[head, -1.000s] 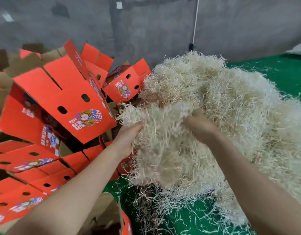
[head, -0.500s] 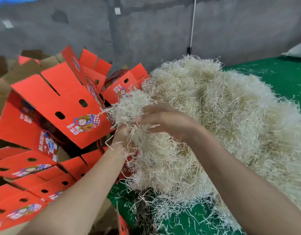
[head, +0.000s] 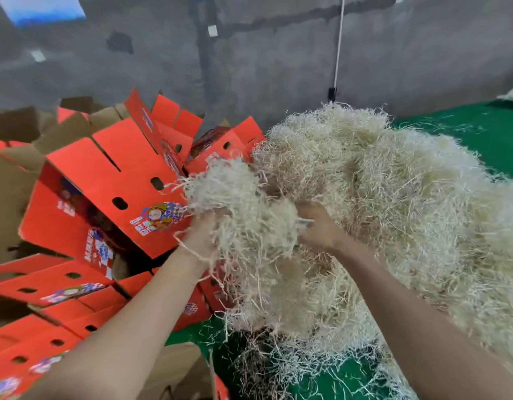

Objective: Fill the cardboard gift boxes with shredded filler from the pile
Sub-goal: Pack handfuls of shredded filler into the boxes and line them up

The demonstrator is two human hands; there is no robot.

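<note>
A big pile of pale shredded filler (head: 394, 197) lies on the green table (head: 486, 131) to the right. My left hand (head: 200, 238) and my right hand (head: 319, 229) both grip one clump of filler (head: 249, 215) at the pile's left edge. The fingers are buried in the strands. Several red cardboard gift boxes (head: 111, 192) with oval holes and cartoon prints are heaped at the left, lying tilted on each other. The clump hangs just right of the nearest tilted box.
Brown cardboard flaps (head: 15, 180) stick up behind the red boxes at far left. A grey concrete wall (head: 278, 53) with a white cord (head: 339, 44) stands behind. Loose strands litter the green surface (head: 307, 376) below the pile.
My right hand has gone from lying over the top of the clump to gripping it lower, on its right side. The clump has pulled a little away from the pile toward the boxes.
</note>
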